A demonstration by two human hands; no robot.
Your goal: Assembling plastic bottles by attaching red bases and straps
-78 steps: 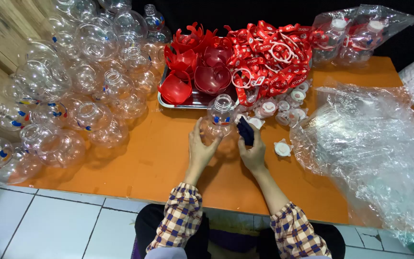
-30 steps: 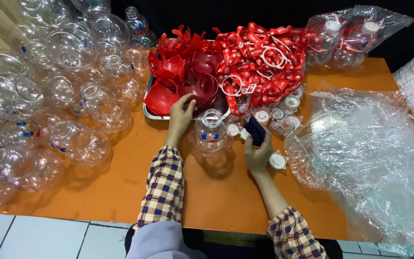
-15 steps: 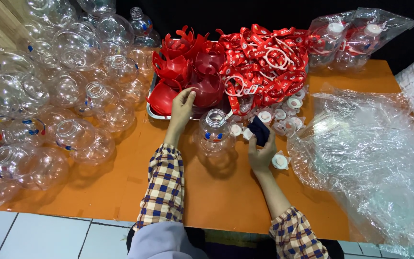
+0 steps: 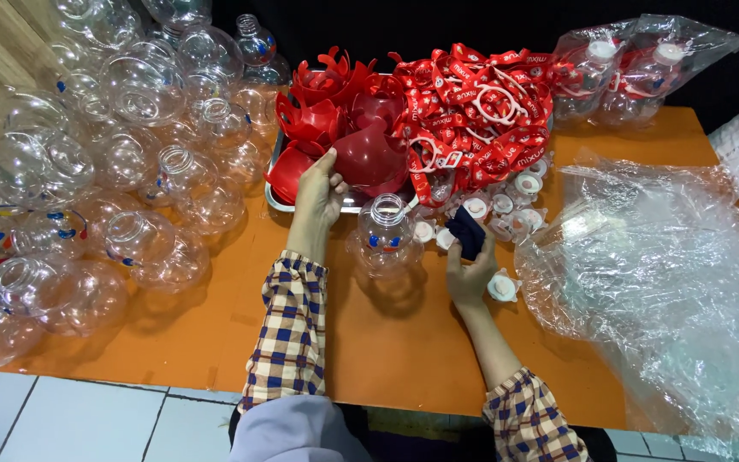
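The left hand [image 4: 320,190] closes on a red plastic cup [image 4: 294,169] at eleven o'clock of the clear bottle [image 4: 384,237] mid-bench; the right hand [image 4: 470,269] grips a dark cloth [image 4: 468,231]. The bottle looks light, thin, slippery; best held by its neck.

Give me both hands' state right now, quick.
Left hand: fingers closed on a red plastic piece at the tray.
Right hand: closed, holding a dark cloth beside the clear bottle.

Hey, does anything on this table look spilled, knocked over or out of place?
Nothing looks damaged. The white caps lie scattered loose on the orange table beside the metal tray, and many clear bottles at the left lie tipped in a heap.
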